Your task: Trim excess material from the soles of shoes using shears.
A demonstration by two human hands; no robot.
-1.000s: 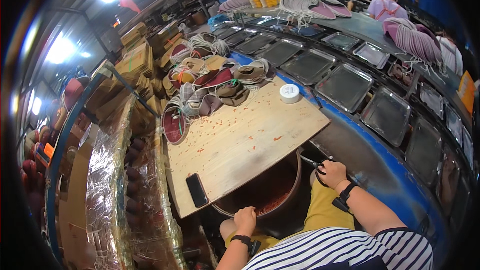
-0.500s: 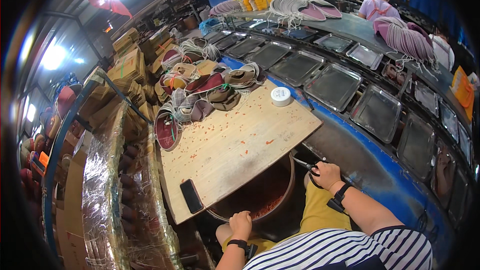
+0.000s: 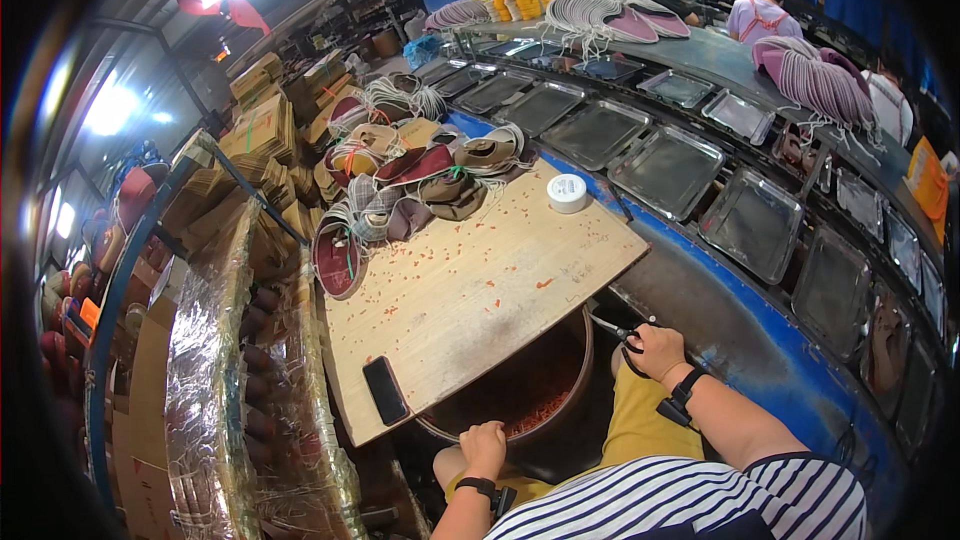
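Matt pale wood board [image 3: 470, 290], shiny metal trays [image 3: 670, 165] & scissors [image 3: 612, 328], glossy black phone [image 3: 385, 390].

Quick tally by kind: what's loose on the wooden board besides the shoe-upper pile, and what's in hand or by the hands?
Black phone: 1
White tape roll: 1
Scissors, in the right hand: 1
Round tub with orange scraps, rim under the left hand: 1
Total: 4

One phone [image 3: 385, 390], one tape roll [image 3: 567, 192], one bucket [image 3: 560, 418].
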